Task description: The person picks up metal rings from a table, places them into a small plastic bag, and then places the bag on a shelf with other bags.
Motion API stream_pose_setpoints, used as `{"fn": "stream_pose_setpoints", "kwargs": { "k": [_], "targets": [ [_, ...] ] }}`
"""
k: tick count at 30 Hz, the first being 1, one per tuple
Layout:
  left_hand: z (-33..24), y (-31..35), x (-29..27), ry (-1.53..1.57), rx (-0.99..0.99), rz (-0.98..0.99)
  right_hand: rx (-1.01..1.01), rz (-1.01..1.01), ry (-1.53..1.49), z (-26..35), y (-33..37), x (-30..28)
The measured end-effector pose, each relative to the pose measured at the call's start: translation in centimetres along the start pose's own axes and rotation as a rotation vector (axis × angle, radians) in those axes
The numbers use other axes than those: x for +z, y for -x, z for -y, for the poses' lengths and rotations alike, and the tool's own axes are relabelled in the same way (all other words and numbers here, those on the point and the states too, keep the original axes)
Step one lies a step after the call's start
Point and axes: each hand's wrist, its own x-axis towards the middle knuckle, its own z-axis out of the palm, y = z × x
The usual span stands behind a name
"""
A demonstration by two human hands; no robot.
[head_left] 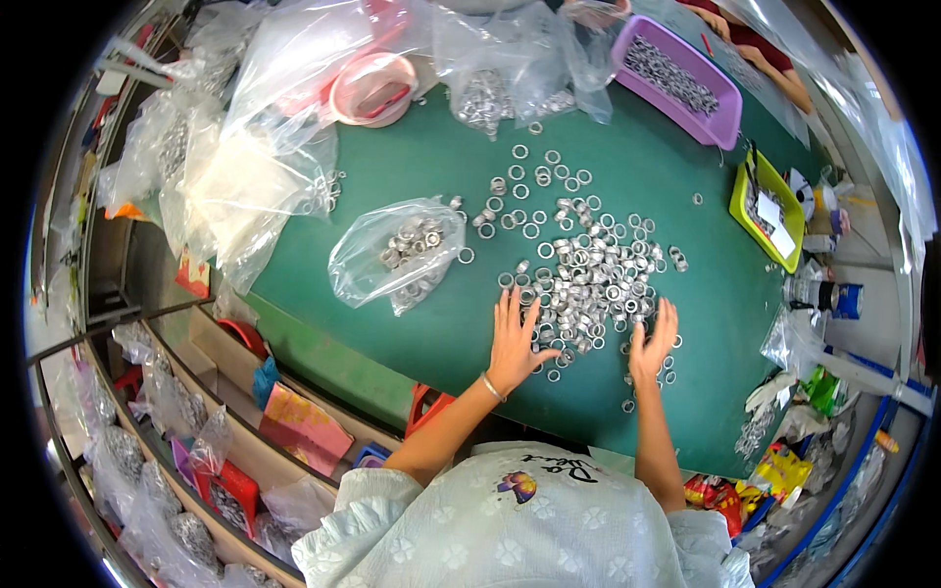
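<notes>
A heap of silvery metal rings [593, 279] lies on the green tabletop [382, 162], with looser rings scattered toward its far side. My left hand [513, 345] rests at the heap's near left edge, fingers spread, touching or just over some rings. At the near right edge my right hand [653, 345] has its fingers stretched out and thumb apart, close beside several rings. Neither hand grips anything. Left of the heap lies a clear plastic bag [368, 253] holding more metal rings.
At the far right are a purple basin [727, 122] of small metal parts and a yellow-green tray [796, 257]. A pink bowl [372, 113] and plastic bags [490, 44] crowd the back. Another person's arm [774, 73] shows at far right. Shelves [225, 353] stand left.
</notes>
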Motion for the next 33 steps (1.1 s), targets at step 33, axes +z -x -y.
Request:
{"fn": "stream_pose_setpoints", "kwargs": {
  "k": [33],
  "targets": [
    [-7.8, 0.5, 8.9, 0.415, -0.401, -0.395, 0.203, 0.254, -0.416, 6.2, 0.3, 3.6]
  ]
}}
